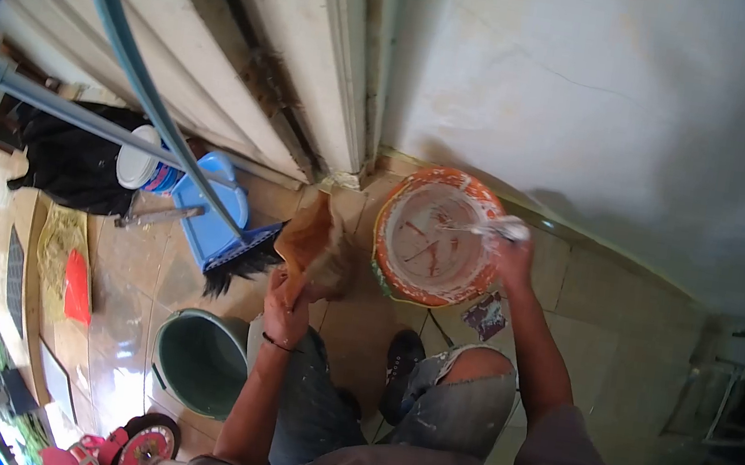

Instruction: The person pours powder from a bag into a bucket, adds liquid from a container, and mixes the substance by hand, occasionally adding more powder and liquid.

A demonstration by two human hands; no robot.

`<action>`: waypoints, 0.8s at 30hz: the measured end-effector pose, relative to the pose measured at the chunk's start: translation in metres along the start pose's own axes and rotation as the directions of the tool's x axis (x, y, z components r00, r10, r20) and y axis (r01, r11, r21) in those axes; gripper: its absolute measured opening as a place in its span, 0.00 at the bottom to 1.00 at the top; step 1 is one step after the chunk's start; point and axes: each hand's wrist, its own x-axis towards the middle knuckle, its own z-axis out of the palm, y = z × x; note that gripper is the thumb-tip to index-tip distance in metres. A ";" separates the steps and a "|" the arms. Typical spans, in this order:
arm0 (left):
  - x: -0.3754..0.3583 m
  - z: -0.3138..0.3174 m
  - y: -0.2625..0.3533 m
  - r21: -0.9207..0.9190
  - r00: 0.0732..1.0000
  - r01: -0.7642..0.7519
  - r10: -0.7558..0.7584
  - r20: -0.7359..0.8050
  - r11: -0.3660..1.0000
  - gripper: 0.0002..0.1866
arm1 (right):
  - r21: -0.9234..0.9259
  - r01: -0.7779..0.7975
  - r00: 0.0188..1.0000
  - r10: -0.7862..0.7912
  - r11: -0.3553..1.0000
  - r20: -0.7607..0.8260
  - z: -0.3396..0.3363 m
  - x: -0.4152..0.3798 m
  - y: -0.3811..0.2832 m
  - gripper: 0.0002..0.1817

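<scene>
My left hand [288, 314] is closed on the edge of a brown paper bag [304, 238], whose open mouth faces up. To the right, an orange bucket [384, 267] stands on the floor, its rim and inside smeared with white, pasty material. My right hand [512, 256] is over the bucket's right rim, closed around a white-smeared hand tool [492, 227]. The tool's thin end points left over the bucket's inside; its exact kind I cannot tell.
A dark green bucket [178, 353] stands at lower left. Beyond it are a broom [241, 262], a blue dustpan [203, 234] and a red piece [77, 288] on a yellowish sack [60, 250]. The wall [597, 102] rises behind the orange bucket. A pink-wheeled bike [144, 452] is at bottom left.
</scene>
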 end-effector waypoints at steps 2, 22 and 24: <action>-0.003 0.018 -0.018 -0.198 0.974 0.095 -0.132 -0.182 0.976 0.15 | 0.470 0.064 0.970 0.056 0.881 -0.236 -0.035 -0.050 -0.030 0.19; 0.043 -0.075 0.147 -0.380 0.974 -0.067 -0.022 -0.225 0.923 0.12 | -0.496 -0.285 0.938 0.132 0.820 -0.320 -0.098 -0.166 0.044 0.52; 0.060 -0.086 0.188 -0.416 0.981 -0.169 0.111 -0.160 0.893 0.12 | -0.442 -0.014 0.991 0.071 0.897 0.113 -0.059 -0.142 -0.067 0.55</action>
